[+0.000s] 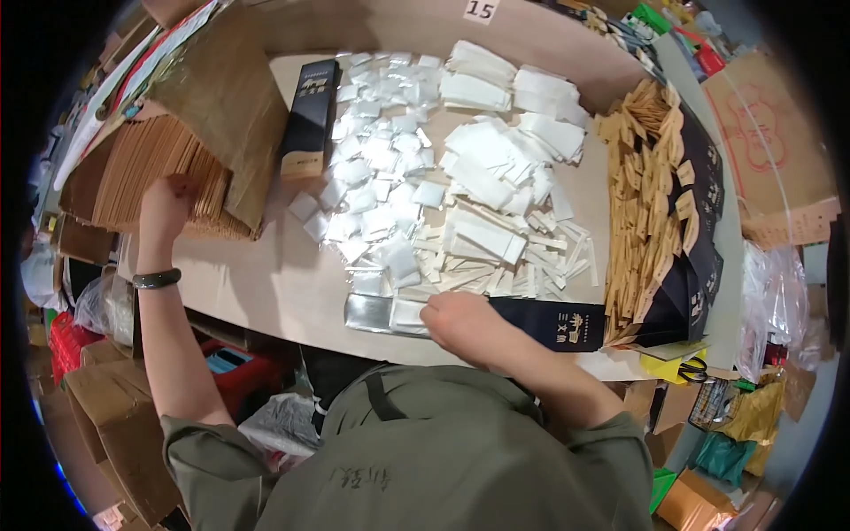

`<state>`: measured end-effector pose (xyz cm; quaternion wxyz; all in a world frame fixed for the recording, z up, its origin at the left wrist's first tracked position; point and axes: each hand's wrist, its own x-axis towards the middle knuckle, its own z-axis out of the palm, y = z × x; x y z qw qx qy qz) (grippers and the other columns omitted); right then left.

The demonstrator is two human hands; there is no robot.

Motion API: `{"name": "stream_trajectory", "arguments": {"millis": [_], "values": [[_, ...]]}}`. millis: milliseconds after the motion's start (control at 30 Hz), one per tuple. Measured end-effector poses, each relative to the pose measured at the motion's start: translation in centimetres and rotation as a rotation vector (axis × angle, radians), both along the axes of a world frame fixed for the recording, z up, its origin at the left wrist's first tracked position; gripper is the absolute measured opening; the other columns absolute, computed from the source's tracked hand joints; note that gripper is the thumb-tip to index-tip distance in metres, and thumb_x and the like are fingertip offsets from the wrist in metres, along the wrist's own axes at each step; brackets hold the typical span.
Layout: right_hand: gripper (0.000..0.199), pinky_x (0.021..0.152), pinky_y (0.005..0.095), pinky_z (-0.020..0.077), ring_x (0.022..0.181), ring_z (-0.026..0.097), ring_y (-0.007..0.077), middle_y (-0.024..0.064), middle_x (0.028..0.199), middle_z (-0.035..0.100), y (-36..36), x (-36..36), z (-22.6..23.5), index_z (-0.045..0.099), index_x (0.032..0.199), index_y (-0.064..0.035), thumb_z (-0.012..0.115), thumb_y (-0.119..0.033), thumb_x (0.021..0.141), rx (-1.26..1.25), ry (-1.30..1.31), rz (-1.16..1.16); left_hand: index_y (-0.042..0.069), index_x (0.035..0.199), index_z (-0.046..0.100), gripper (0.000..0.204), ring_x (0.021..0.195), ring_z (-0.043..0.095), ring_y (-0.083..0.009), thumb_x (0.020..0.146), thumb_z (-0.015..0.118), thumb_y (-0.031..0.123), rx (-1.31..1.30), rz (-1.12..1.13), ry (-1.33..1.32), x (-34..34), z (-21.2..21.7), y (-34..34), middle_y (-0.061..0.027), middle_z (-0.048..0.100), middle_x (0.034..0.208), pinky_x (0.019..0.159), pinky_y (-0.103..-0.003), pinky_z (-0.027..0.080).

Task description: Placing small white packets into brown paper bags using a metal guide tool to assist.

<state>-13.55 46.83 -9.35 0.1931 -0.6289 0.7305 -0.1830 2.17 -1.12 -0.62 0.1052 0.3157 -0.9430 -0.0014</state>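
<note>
While our left hand reaches out with fingers curled onto the stack of brown paper bags, our right hand presses closed on a silvery sachet at the table's near edge, beside the long dark box. We judge a hasty pull could topple the leaning stack, or a sweep could scatter the loose clear packets just beyond our right hand. Farther off lie white envelopes, tan tags, another dark box and a white square sign
</note>
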Motion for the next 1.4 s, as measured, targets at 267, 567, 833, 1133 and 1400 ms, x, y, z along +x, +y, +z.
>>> {"name": "stream_trajectory", "arguments": {"millis": [267,567,833,1133,1400], "values": [[0.012,0.072,0.0407,0.0536,0.085,0.064,0.0294,0.0093,0.087,0.062,0.3,0.5,0.3,0.066,0.091,-0.0065,0.067,-0.018,0.088,-0.001,0.027,-0.271,0.002,0.11,0.068,0.026,0.086,0.067,-0.0409,0.091,0.06,0.017,0.091,-0.021,0.081,-2.5,0.0,0.4,-0.0233,0.069,0.093,0.073,-0.044,0.052],[0.018,0.078,0.0427,0.0506,0.086,0.062,0.0331,0.0104,0.089,0.064,3.0,-11.9,-1.8,0.069,0.095,-0.0037,0.071,-0.011,0.079,-0.373,0.305,-0.687,-0.003,0.112,0.061,0.025,0.068,0.045,-0.0083,0.103,0.054,0.019,0.158,0.139,0.746,2.7,-3.4,7.5,-0.0009,0.053,0.077,0.061,-0.025,0.04],[0.017,0.072,0.0398,0.048,0.083,0.061,0.0263,0.0091,0.093,0.064,1.0,-5.3,0.1,0.068,0.094,-0.0043,0.072,-0.009,0.078,-0.307,0.478,-0.337,0.001,0.108,0.067,0.016,0.079,0.046,-0.0058,0.102,0.055,0.01,0.964,-0.012,0.673,5.1,-10.4,23.6,0.0043,0.054,0.086,0.074,-0.021,0.04],[0.035,0.103,0.0491,0.0433,0.124,0.049,0.0415,0.0215,0.136,0.05,7.2,0.2,0.3,0.062,0.094,-0.0002,0.082,-0.019,0.072,-0.206,0.004,-0.212,-0.003,0.096,0.064,0.004,0.079,0.057,-0.0074,0.093,0.064,-0.002,1.308,-0.119,0.175,3.7,-8.3,22.5,-0.001,0.065,0.086,0.072,-0.021,0.047],[0.037,0.101,0.0472,0.0449,0.122,0.051,0.0403,0.0212,0.135,0.052,5.2,2.0,-1.0,0.062,0.094,0.0001,0.082,-0.019,0.07,-0.295,-0.019,-0.207,0.0,0.092,0.069,0.011,0.087,0.066,-0.0248,0.081,0.073,0.0,0.937,-0.497,0.148,-3.2,-9.0,32.2,-0.0106,0.066,0.09,0.077,-0.033,0.053]]}}
